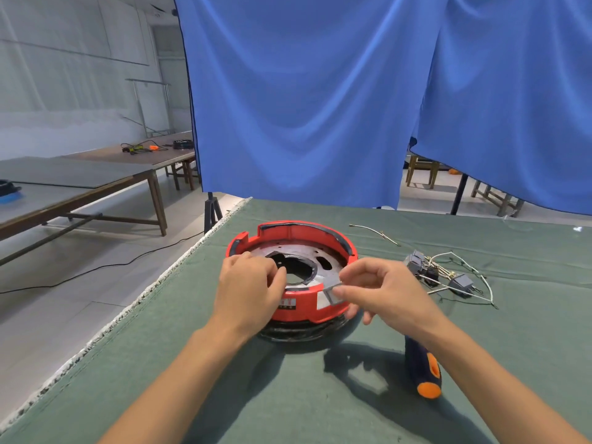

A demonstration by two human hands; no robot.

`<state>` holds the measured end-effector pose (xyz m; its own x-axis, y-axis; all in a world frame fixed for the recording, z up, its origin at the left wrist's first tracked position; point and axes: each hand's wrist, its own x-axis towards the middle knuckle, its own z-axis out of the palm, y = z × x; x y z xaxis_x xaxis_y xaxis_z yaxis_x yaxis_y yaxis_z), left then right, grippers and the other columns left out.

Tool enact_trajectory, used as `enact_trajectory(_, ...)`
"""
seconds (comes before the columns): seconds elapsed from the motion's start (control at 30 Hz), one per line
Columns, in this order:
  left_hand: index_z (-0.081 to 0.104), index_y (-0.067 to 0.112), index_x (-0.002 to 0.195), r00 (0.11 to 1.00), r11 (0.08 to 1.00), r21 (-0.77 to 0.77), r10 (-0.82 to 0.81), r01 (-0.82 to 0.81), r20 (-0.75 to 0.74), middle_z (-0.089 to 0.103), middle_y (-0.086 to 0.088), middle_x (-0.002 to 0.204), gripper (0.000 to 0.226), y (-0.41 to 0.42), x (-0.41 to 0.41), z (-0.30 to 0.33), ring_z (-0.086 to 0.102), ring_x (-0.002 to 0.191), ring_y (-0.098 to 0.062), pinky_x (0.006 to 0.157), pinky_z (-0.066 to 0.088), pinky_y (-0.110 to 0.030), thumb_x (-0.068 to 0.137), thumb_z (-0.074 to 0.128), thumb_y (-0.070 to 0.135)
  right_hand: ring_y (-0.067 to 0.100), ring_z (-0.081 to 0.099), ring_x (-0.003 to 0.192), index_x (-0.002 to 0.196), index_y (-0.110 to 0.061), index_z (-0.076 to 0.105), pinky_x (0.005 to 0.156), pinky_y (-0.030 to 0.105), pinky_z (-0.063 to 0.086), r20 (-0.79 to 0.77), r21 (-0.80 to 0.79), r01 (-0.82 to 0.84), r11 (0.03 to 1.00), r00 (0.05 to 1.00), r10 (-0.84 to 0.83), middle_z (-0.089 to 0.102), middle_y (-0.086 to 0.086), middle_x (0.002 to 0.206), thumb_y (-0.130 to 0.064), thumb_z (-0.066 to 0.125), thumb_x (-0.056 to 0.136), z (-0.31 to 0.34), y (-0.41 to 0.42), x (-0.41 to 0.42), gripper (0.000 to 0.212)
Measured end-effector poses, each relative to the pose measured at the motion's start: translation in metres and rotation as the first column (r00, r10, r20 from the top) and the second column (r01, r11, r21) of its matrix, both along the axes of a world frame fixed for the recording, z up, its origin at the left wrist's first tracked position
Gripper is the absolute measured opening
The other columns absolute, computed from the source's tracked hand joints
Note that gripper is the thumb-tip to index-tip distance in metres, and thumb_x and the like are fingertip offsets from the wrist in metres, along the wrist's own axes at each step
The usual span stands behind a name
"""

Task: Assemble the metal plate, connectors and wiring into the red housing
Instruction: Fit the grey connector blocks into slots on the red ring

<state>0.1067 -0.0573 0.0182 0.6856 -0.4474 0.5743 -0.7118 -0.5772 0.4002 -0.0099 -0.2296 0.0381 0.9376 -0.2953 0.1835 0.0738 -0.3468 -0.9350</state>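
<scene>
The round red housing (304,307) sits on the green cloth, its open side up. A grey metal plate (312,265) with a large central hole lies tilted across its inside. My left hand (250,285) holds the plate's near left edge over the housing's rim, fingers curled. My right hand (381,291) pinches the plate's near right corner tab at the rim between thumb and fingers. The connectors with their pale wiring (445,275) lie loose on the cloth to the right of the housing.
A screwdriver with a dark blue and orange handle (424,371) lies under my right forearm. One loose wire (374,233) rests behind the housing. The table's left edge (179,264) runs diagonally. A blue curtain (320,107) hangs behind the table.
</scene>
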Motion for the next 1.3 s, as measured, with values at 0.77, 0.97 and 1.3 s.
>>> enact_trajectory(0.77, 0.064, 0.025, 0.098, 0.967, 0.97, 0.03, -0.244, 0.242, 0.07, 0.054, 0.018, 0.084, 0.041, -0.01, -0.03, -0.01, 0.034, 0.078, 0.004, 0.086, 0.026, -0.024, 0.07, 0.057, 0.054, 0.011, 0.064, 0.08, 0.094, -0.021, 0.074, 0.075, 0.028, 0.051, -0.111, -0.669, 0.001, 0.743, 0.989, -0.101, 0.072, -0.005, 0.086, -0.025, 0.072, 0.081, 0.004, 0.006, -0.003, 0.014)
enact_trajectory(0.97, 0.063, 0.029, 0.092, 0.978, 0.98, -0.007, -0.195, 0.196, 0.077, 0.056, 0.019, 0.079, 0.056, -0.014, -0.028, -0.012, 0.038, 0.074, 0.011, 0.082, 0.03, -0.027, 0.068, 0.049, 0.078, 0.016, 0.065, 0.09, 0.097, -0.024, 0.072, 0.082, 0.032, 0.052, -0.059, -0.747, 0.079, 0.66, 0.981, -0.184, 0.073, -0.005, 0.092, -0.031, 0.072, 0.081, 0.004, 0.01, -0.005, 0.017)
enact_trajectory(1.3, 0.064, 0.03, 0.087, 0.969, 0.97, -0.038, -0.238, 0.241, 0.066, 0.061, 0.015, 0.076, 0.054, -0.008, -0.022, -0.013, 0.048, 0.072, -0.003, 0.081, 0.033, -0.027, 0.066, 0.051, 0.077, 0.009, 0.067, 0.056, 0.067, -0.027, 0.06, 0.051, 0.017, 0.045, -0.17, -0.56, -0.094, 0.823, 0.985, -0.004, 0.067, -0.005, 0.062, -0.02, 0.073, 0.081, 0.003, 0.003, -0.005, 0.021)
